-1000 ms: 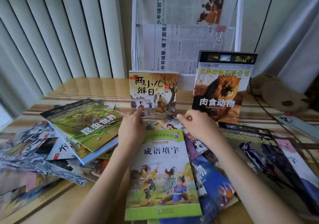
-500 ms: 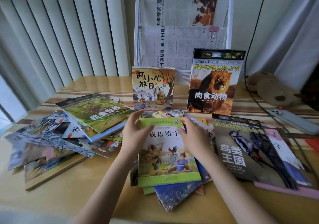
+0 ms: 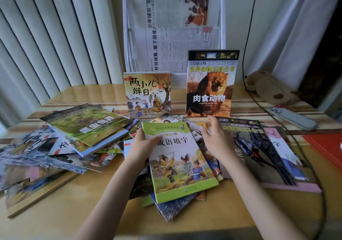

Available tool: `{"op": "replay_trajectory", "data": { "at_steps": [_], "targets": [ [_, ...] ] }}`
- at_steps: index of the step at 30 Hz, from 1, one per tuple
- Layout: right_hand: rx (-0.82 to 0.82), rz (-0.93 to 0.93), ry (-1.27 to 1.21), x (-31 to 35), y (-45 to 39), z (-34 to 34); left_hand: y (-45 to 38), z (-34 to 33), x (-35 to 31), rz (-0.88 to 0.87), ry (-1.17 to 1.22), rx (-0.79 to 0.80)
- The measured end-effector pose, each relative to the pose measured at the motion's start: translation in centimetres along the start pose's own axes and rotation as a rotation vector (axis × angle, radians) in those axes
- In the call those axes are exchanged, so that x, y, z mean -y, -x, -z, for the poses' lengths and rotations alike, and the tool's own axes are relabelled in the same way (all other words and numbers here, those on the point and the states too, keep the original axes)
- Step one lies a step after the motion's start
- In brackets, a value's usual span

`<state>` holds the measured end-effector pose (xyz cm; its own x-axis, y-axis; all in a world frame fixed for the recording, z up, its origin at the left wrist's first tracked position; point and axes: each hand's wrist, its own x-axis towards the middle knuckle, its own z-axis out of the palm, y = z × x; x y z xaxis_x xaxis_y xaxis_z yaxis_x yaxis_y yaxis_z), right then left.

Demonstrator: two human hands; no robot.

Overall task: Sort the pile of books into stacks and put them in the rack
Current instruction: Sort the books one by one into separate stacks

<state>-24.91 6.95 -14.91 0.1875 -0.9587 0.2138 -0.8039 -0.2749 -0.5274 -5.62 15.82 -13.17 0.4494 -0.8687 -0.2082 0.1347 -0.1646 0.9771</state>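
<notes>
Seen from a head camera looking down at a wooden bench [image 3: 77,214] strewn with children's books. Near the middle, a green-bordered book [image 3: 180,163] with cartoon children on its cover, lying on top of a small loose heap just in front of the viewer. Left hand [image 3: 143,144] gripping that book's left edge near the top, thumb curled over the cover. Right hand [image 3: 215,140] hovering just beside the book's right edge, fingers spread and relaxed, holding nothing. At the far edge, a white mesh rack [image 3: 174,27] standing upright with clipped newspapers in its pockets. Propped upright at the foot of the rack, apparently leaning against it: a small picture book [image 3: 148,94] on the left and a taller lion book [image 3: 210,84] on the right, perhaps the start of 2 sorted groups. Most of the work seemingly left: a sprawling pile [image 3: 46,151] toward the left edge, topped by a green insect book [image 3: 87,123], and toward the right edge a dark bird book [image 3: 259,147] overlapping a pink-edged one. No book visibly inside the rack pockets yet. Also nearby: a phone [image 3: 292,118] and a brown plush toy [image 3: 268,88] by the far right corner, a black cable [image 3: 305,158] trailing across the right-hand books, likely to snag when those are lifted.
</notes>
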Motion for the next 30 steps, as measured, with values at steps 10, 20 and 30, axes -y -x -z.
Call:
{"op": "replay_trajectory", "data": {
  "at_steps": [10, 20, 30],
  "targets": [
    [0.159, -0.270, 0.087, -6.9, 1.1, 4.7, -0.5, -3.6, -1.4, -0.130, -0.291, 0.065],
    [-0.239, -0.130, -0.157, -7.7, 0.4, 10.5, -1.6, -10.9, -0.3, -0.105, -0.282, 0.245],
    [-0.021, 0.074, -0.067, -2.3, 1.0, 10.4, -0.8, -17.1, 0.6, -0.571, -0.603, 0.308]
  ]
}}
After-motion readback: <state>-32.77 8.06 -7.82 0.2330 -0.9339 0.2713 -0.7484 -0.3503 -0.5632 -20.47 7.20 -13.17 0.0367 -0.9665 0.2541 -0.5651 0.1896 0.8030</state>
